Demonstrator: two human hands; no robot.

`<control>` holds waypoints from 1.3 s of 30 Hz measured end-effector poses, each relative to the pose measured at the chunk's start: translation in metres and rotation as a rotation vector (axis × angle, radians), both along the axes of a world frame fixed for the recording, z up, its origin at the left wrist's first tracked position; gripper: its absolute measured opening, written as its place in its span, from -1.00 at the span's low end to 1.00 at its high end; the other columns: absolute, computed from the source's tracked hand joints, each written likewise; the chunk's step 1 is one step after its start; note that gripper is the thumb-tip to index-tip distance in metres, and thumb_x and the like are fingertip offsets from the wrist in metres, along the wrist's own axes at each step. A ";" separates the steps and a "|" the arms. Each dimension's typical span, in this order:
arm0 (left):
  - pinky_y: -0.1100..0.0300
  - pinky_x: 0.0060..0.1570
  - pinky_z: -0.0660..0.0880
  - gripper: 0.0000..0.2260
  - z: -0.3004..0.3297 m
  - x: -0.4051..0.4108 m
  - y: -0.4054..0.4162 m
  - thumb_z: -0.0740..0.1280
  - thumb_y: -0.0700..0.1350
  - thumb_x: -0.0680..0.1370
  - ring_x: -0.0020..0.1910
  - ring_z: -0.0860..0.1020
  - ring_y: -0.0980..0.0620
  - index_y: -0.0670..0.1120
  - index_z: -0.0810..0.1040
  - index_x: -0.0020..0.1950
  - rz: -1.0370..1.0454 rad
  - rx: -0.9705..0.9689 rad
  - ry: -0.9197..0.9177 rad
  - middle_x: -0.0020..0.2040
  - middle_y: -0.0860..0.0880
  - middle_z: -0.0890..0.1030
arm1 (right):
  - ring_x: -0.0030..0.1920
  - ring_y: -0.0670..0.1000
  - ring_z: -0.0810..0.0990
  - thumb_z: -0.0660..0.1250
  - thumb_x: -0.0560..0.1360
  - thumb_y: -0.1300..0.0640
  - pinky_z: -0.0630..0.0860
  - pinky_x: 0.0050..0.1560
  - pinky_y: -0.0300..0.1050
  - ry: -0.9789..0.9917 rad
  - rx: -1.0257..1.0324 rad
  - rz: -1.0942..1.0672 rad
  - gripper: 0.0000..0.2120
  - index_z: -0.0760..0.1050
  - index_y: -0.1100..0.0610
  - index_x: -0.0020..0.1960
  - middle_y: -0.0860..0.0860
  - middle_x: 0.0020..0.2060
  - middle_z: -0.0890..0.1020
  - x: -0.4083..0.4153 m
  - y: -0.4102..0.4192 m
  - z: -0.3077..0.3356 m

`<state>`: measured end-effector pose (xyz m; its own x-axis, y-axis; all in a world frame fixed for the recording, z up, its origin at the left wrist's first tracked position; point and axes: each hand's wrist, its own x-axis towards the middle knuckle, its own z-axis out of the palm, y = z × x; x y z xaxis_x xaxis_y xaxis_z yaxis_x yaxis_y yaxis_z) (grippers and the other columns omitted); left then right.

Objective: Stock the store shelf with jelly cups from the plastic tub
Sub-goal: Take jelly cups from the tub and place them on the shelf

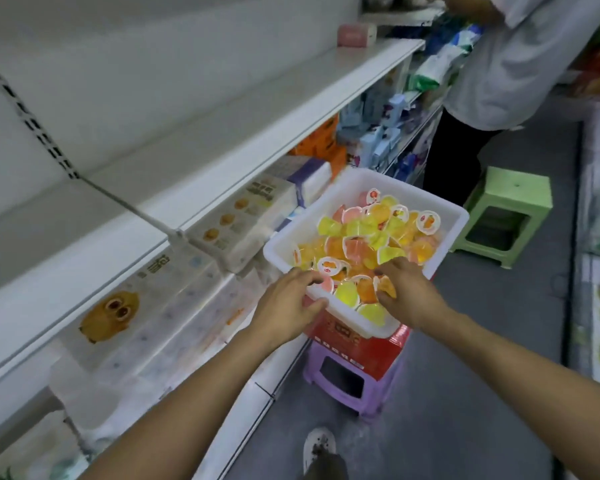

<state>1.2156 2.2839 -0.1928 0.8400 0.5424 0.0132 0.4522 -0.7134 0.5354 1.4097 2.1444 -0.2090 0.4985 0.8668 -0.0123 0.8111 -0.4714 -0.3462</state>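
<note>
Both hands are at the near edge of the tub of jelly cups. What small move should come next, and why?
Probably close the right hand on a few jelly cups and lift them out. Its fingers already lie curled among the cups in the white tub, while the left hand grips the near rim and steadies it. The white shelf beside the tub has bare room.

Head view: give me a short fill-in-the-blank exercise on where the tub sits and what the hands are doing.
1. The white plastic tub of jelly cups rests on a ____ box.
2. That box sits on a ____ stool.
3. The left hand grips the tub's near ____.
4. The right hand pinches an ____ jelly cup.

Missing words: red; purple; rim; orange
</note>
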 end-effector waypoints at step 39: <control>0.19 -0.22 0.56 -0.70 0.037 -0.087 -0.040 0.51 -0.04 0.42 -0.24 0.60 0.09 0.10 0.49 0.07 0.508 -0.598 -0.407 -0.07 -0.01 0.58 | -0.21 -0.05 0.55 0.41 0.49 0.08 0.49 -0.26 -0.24 0.799 0.439 -0.085 -0.74 0.46 0.05 0.13 0.01 -0.21 0.56 -0.106 0.032 0.042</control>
<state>1.1283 2.2440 -0.1559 0.4877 0.8606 -0.1465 0.3314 -0.0273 0.9431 1.3034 2.1760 -0.1667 0.5456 0.8360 -0.0586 0.2219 -0.2115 -0.9518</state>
